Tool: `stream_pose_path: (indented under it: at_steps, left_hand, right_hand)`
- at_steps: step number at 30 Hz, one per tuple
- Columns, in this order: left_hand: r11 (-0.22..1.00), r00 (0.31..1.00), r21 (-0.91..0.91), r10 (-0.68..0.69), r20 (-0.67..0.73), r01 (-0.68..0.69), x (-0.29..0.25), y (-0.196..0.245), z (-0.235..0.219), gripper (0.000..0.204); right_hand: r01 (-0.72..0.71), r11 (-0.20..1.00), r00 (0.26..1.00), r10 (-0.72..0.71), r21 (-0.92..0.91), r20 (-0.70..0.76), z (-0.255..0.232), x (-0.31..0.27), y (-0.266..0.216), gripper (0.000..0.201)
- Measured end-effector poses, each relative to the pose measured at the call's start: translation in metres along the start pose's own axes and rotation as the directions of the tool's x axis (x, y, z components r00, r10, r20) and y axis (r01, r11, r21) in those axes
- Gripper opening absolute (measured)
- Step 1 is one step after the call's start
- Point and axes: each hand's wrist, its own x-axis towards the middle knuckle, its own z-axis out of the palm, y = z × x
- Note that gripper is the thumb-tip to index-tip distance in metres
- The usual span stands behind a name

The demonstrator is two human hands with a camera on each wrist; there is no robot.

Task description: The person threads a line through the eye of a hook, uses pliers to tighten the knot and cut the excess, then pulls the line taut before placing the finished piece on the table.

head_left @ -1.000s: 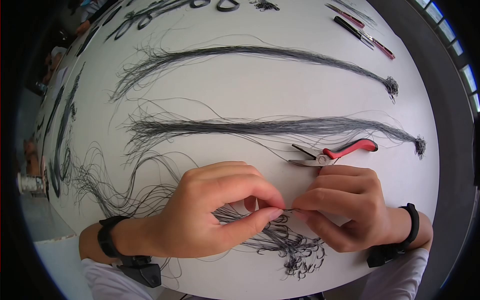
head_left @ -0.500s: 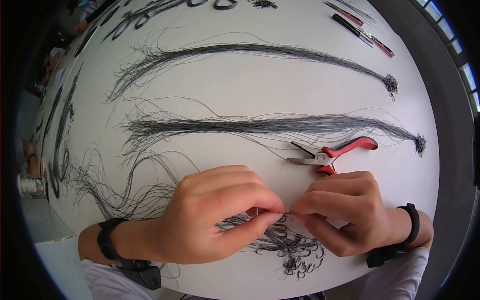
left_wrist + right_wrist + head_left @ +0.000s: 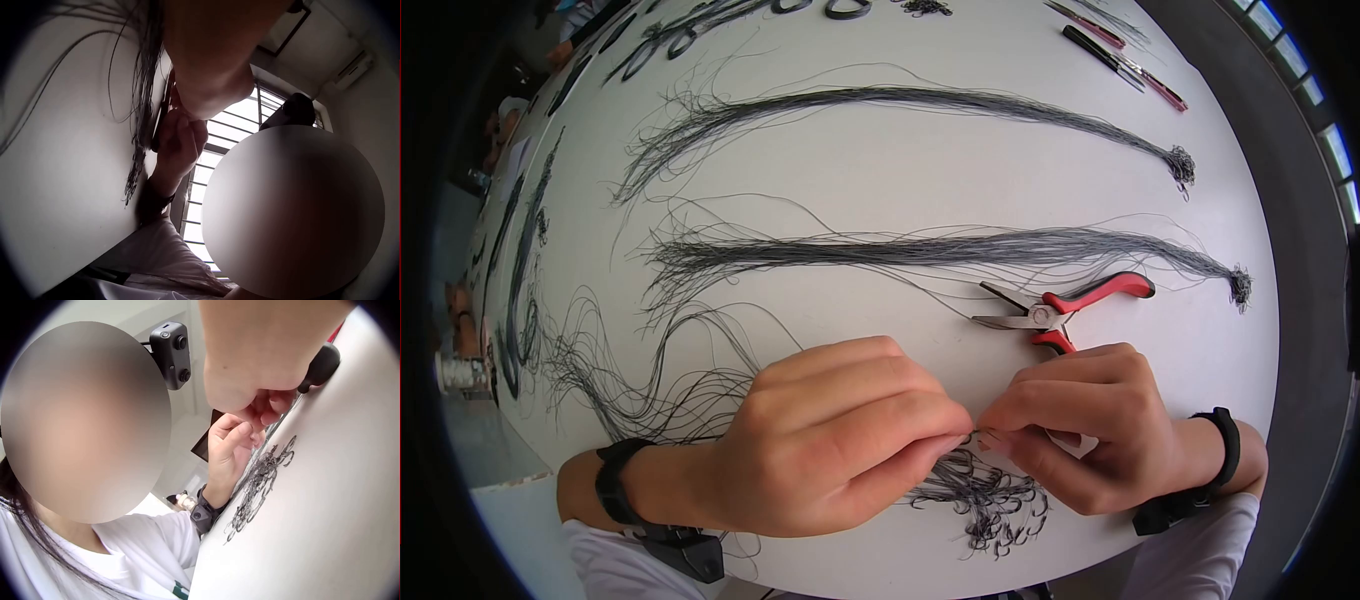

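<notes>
My left hand [image 3: 840,445] and right hand [image 3: 1090,430] meet fingertip to fingertip over the near part of the table. Between them they pinch a short piece of thin dark fishing line [image 3: 974,434]; most of it is hidden by the fingers, and I cannot tell whether a hook is on it. Just below the hands lies a bunch of dark fishing hooks [image 3: 1005,505] with lines running left under my left hand. In the right wrist view these hooks [image 3: 256,487] lie on the white tabletop beside the hands. Red-and-black pliers [image 3: 1040,316] rest with jaws spread, beyond my right hand.
Two long bundles of hooked line, a nearer one [image 3: 920,250] and a farther one [image 3: 880,97], stretch across the white table [image 3: 850,170]. Loose curly lines [image 3: 670,400] spread at left. A black-handled tool [image 3: 1100,55] lies at the back right, and a spool [image 3: 462,373] stands far left.
My left hand has rolled over and come slightly nearer, its fingers now closer together. The right hand has shifted a little nearer too, uncovering more of the pliers' lower handle. The pinch remains.
</notes>
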Motion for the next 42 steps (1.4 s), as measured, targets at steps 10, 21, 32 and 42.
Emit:
stream_pose_path:
  at_steps: [10,21,32,42]
  left_hand:
    - [0.999,0.999,0.032,0.04,-0.021,-0.04,-0.0006,0.0001,0.002,0.02]
    - [1.0,1.0,-0.01,-0.028,-0.007,0.028,0.0004,0.0047,-0.0009,0.02]
    - [1.0,1.0,0.029,-0.014,0.013,0.013,-0.0005,0.0044,-0.0014,0.022]
    - [1.0,1.0,0.03,0.009,0.007,-0.009,-0.0008,0.0047,-0.0016,0.021]
  right_hand:
    - [-0.036,0.997,0.999,0.034,0.065,0.032,-0.002,-0.0001,0.0007,0.011]
    - [-0.075,0.99,0.996,0.079,0.119,-0.027,0.0015,-0.0009,0.001,0.004]
    - [0.024,0.998,1.0,-0.025,0.052,0.006,0.0005,0.0002,0.002,0.009]
    - [0.063,0.998,0.998,-0.063,0.007,-0.003,0.0019,-0.0009,0.003,0.006]
